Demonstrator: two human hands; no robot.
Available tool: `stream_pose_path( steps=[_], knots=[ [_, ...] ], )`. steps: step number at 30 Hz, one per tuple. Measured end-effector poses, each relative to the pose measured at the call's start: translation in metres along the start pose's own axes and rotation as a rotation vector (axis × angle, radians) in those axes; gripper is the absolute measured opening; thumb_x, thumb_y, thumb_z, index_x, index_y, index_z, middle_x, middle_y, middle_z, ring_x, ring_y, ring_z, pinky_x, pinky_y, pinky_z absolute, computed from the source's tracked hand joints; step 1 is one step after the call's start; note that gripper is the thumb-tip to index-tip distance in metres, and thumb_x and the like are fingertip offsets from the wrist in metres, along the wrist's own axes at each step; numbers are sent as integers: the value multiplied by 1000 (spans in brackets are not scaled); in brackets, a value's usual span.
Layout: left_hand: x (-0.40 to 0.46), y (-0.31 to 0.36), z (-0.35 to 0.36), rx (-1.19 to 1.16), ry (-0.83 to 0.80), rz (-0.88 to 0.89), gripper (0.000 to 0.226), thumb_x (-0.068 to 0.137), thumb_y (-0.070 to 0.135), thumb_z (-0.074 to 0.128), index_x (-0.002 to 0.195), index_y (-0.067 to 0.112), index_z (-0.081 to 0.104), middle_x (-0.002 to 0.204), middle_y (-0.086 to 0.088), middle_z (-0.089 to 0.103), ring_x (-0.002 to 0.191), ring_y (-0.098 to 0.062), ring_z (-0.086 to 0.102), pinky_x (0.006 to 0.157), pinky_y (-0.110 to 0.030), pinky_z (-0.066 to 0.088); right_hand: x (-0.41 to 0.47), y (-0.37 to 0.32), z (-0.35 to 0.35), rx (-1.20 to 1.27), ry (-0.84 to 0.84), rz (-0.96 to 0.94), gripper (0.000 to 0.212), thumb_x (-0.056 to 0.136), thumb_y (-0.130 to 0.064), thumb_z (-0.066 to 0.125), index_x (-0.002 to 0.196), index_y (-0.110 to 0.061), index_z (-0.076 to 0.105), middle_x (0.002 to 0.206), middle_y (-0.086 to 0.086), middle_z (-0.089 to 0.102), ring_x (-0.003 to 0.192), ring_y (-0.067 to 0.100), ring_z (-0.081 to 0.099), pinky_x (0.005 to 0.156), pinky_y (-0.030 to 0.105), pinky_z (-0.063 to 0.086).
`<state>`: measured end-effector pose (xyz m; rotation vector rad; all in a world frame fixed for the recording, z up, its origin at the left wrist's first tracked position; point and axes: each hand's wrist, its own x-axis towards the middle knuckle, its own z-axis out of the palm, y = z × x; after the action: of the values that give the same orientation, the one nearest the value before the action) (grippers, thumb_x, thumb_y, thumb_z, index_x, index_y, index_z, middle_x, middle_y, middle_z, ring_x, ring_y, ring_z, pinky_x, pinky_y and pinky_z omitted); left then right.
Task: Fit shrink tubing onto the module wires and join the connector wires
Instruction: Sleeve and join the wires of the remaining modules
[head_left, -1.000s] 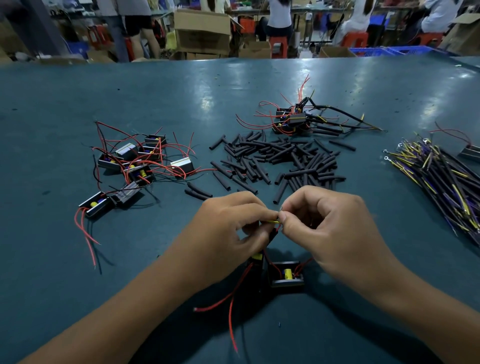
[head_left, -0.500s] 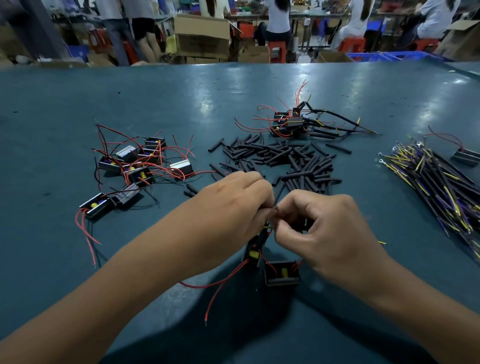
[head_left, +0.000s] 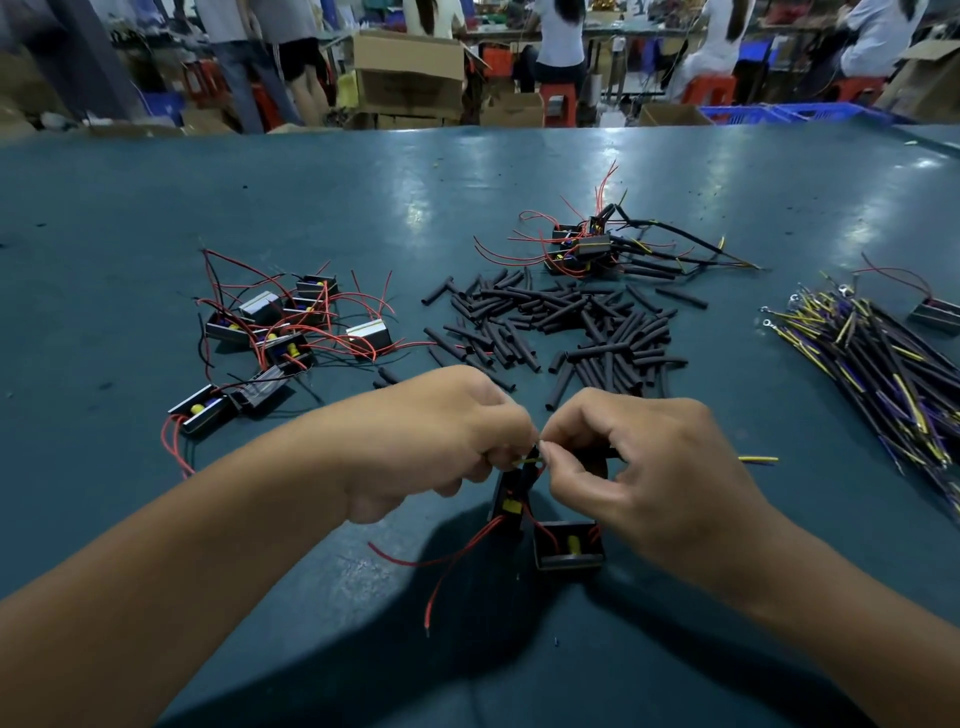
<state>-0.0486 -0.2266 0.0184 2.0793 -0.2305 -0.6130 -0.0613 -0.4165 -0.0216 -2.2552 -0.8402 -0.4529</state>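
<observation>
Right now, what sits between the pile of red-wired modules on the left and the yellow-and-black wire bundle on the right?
The loose pile of black shrink tubing pieces lies between the red-wired modules and the wire bundle, as the head view shows.

Both hands, the left hand (head_left: 457, 441) and right hand (head_left: 639, 467), have lifted a black module (head_left: 511, 496) off the tabletop (head_left: 156, 208) at lower centre of the frame, its red wires (head_left: 441, 566) now dangling, fingertips again pinching a yellow wire (head_left: 527, 460) between them.
</observation>
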Motion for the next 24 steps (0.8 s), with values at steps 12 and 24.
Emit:
stream_pose_path(
  steps=[12, 24],
  knots=[
    [-8, -10, -18, 1012, 363, 938, 14, 97, 23, 64, 100, 13, 74, 96, -1, 68, 83, -24, 62, 69, -40, 50, 3, 7, -5, 199, -34, 72, 8, 86, -22, 66, 79, -25, 64, 65, -9, 64, 57, 12, 60, 55, 31, 48],
    [-6, -4, -15, 926, 269, 880, 11, 98, 16, 61, 95, 11, 70, 88, 0, 61, 81, -18, 52, 71, -29, 43, 3, 9, -7, 258, -83, 79, 8, 86, -14, 67, 80, -20, 67, 69, -10, 65, 62, 6, 60, 59, 12, 43]
  ],
)
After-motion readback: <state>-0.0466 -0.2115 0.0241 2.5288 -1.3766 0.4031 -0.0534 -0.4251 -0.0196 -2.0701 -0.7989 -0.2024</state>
